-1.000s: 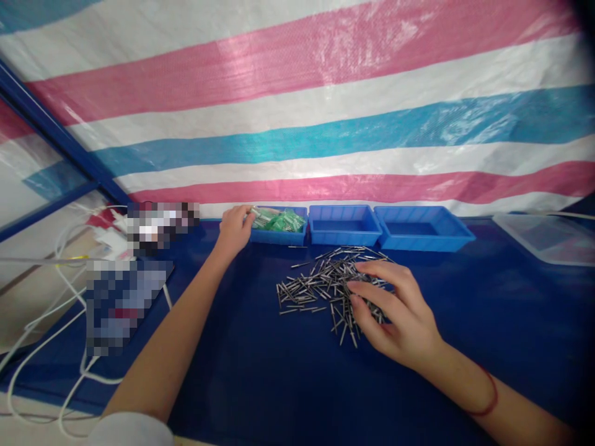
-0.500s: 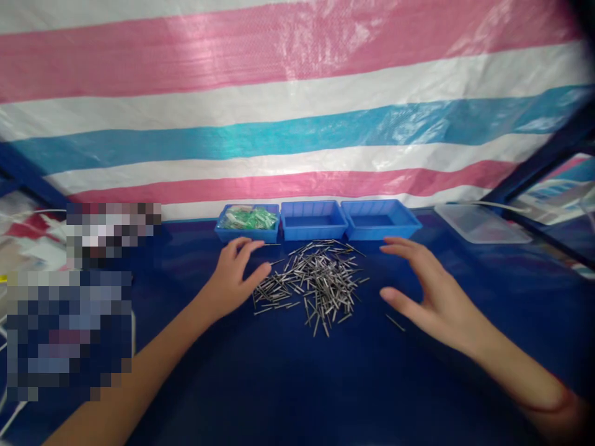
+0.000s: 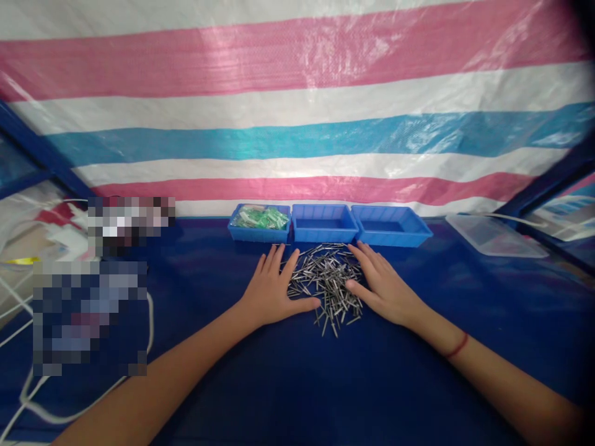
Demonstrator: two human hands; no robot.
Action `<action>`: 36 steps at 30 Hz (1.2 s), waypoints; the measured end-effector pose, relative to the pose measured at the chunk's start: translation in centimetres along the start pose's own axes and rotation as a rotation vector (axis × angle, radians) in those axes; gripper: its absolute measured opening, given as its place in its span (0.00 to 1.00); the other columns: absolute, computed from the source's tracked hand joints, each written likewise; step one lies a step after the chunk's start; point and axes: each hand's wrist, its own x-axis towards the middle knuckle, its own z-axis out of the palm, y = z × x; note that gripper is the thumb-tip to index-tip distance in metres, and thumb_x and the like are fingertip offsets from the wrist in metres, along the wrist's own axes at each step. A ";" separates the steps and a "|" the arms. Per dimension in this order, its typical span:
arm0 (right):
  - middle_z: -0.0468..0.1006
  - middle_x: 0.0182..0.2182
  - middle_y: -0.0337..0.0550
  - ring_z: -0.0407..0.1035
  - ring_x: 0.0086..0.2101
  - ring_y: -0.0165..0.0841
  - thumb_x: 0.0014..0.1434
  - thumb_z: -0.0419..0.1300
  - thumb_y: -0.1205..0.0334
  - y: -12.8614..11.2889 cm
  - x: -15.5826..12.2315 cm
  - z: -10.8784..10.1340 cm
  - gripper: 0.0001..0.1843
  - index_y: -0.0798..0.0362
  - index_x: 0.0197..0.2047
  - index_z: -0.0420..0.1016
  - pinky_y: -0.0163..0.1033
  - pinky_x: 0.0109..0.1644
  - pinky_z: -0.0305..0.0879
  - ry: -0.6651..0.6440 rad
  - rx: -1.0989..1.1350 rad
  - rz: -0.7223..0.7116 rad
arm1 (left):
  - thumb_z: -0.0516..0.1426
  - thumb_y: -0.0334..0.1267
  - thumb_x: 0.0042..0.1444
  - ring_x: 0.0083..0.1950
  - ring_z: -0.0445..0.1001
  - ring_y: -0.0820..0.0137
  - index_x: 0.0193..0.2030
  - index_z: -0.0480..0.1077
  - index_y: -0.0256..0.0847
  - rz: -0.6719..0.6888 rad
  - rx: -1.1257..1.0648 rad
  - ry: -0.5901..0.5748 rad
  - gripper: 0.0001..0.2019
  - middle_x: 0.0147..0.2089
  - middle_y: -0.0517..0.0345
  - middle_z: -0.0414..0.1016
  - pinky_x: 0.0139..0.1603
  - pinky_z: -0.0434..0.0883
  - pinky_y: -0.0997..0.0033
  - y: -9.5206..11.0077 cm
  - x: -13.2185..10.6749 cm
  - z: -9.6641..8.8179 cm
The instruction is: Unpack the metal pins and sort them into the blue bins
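Observation:
A heap of thin metal pins (image 3: pixel 332 285), looking like blind rivets, lies loose on the dark blue table (image 3: pixel 297 384). My left hand (image 3: pixel 272 288) rests palm down at the heap's left edge, fingers spread and thumb reaching to its near side. At the right edge is my right hand (image 3: pixel 388 285), its fingers stretched forward and thumb over the pins. Both hands are open and partly cover the pins at the sides; neither grips anything. One pin shows just beyond my left fingertips.
Behind the heap stand three blue bins in a row: the left bin (image 3: pixel 260 234) holds green and clear plastic packets, beside a middle bin (image 3: pixel 324 234) and a right bin (image 3: pixel 395 235). A clear plastic lid (image 3: pixel 495 235) lies at right. White cables (image 3: pixel 151 322) run at left.
Both hands have moved inward from either side, now touching the heap's edges. Pins at the sides are gathered closer together. The view has shifted slightly left.

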 end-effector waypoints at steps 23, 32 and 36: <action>0.68 0.56 0.55 0.62 0.56 0.47 0.64 0.52 0.49 -1.1 3.3 0.2 0.22 0.52 0.55 0.70 0.58 0.59 0.60 0.057 0.150 -0.175 | 0.44 0.66 0.58 0.71 0.48 0.50 0.67 0.54 0.37 -0.136 -0.032 0.105 0.40 0.70 0.39 0.52 0.67 0.49 0.43 0.4 1.0 0.2; 0.70 0.56 0.55 0.64 0.56 0.46 0.64 0.52 0.49 -1.2 3.7 0.1 0.22 0.53 0.56 0.68 0.56 0.58 0.60 -0.002 0.141 -0.199 | 0.45 0.65 0.58 0.69 0.51 0.51 0.66 0.56 0.37 -0.119 -0.027 0.130 0.39 0.68 0.41 0.56 0.66 0.50 0.44 0.5 1.3 0.5; 0.66 0.59 0.57 0.61 0.59 0.46 0.64 0.51 0.50 -1.5 3.9 0.0 0.23 0.55 0.57 0.67 0.55 0.61 0.58 -0.005 0.142 -0.227 | 0.47 0.66 0.56 0.67 0.54 0.50 0.65 0.56 0.32 -0.104 -0.006 0.154 0.41 0.66 0.38 0.58 0.66 0.52 0.46 0.3 1.5 0.5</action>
